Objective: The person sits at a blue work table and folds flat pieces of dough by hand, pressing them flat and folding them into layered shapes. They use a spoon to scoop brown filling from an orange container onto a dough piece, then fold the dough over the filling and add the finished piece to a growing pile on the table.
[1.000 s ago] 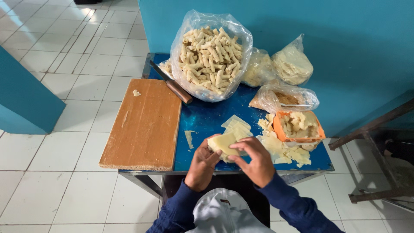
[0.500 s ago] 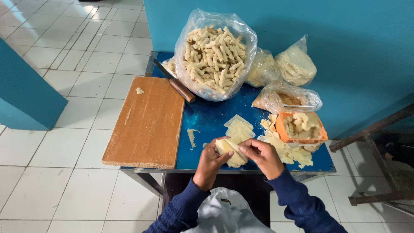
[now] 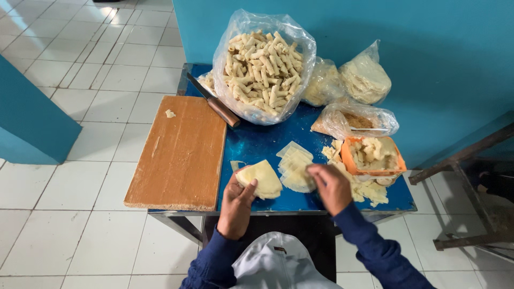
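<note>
Pale wrapper sheet (image 3: pixel 261 179), wedge-shaped, held in left hand (image 3: pixel 237 206) just above front edge of blue surface (image 3: pixel 257 144), thumb on top, fingers curled under. Right hand (image 3: pixel 331 187) loosely curled over right edge of small stack of flat wrappers (image 3: pixel 295 168); grasping a sheet or only touching, cannot tell. No filling seen on held sheet, not rolled yet.

Done, judged from layout: big clear bag (image 3: pixel 262 64) at back packed with finished rolls, heaped near full. Looked like bulk of work complete.

Left, judged: short wrapper stack near hands, orange tray (image 3: pixel 372 158) with pale pieces to right, loose scraps (image 3: pixel 369 190) scattered just beside and below tray. Enough for several more rolls, hard to count.

Two more tied bags (image 3: pixel 350 80) of pale material against teal wall (image 3: pixel 428 53), contents unclear. Flatter open bag (image 3: pixel 356 120) with brownish stuff between those and tray.

Wooden board (image 3: pixel 179 152) on left of surface, overhanging edge, bare except one small crumb near top. Knife (image 3: pixel 214 101) with brown handle lying across board's top right corner toward big bag, untouched. Dark blue sleeves, white cloth in lap. White tiled floor (image 3: pixel 64 160) around.
</note>
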